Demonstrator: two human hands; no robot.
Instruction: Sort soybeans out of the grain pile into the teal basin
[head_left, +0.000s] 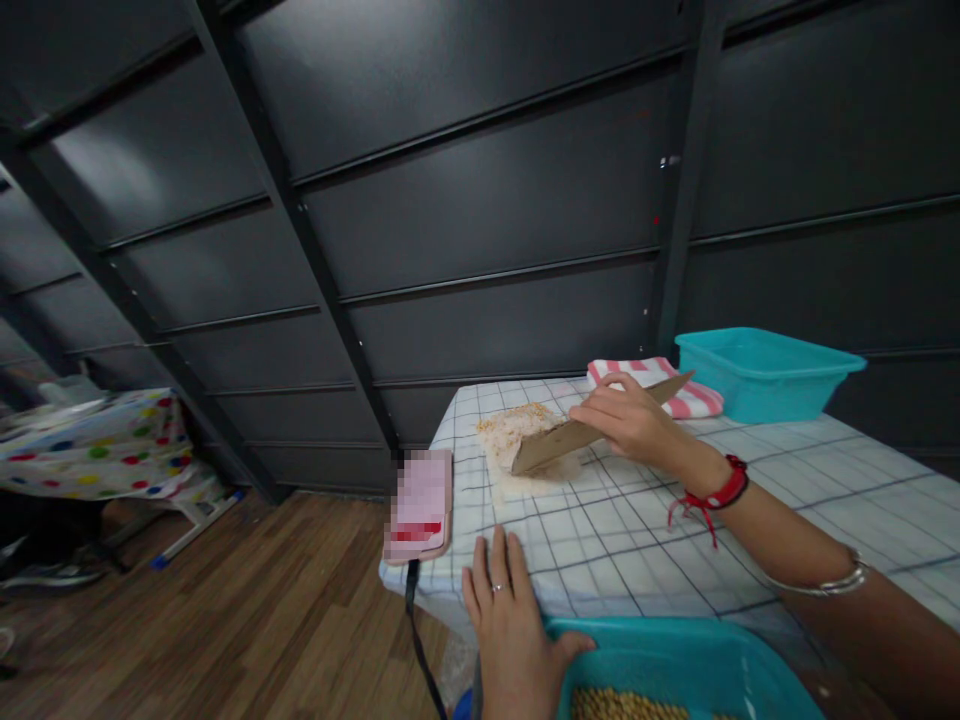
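Dark panelled wall backs a table under white checked cloth [825,480]. At eleven o'clock the right hand [637,425] grips a flat brown cardboard strip [559,443], its edge against a pale grain heap [514,428]. At six o'clock the left hand [510,620] lies flat and unclenched, touching a teal plastic tub [675,655].

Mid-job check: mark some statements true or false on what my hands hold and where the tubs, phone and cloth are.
1. The right hand holds the cardboard piece against the crumbly pile. True.
2. The left hand grips the phone. False: it lies flat on the tablecloth; the phone lies apart at the table's left edge.
3. The near teal tub is empty. False: it holds yellowish grains.
4. The striped cloth lies beside the far teal tub. True.
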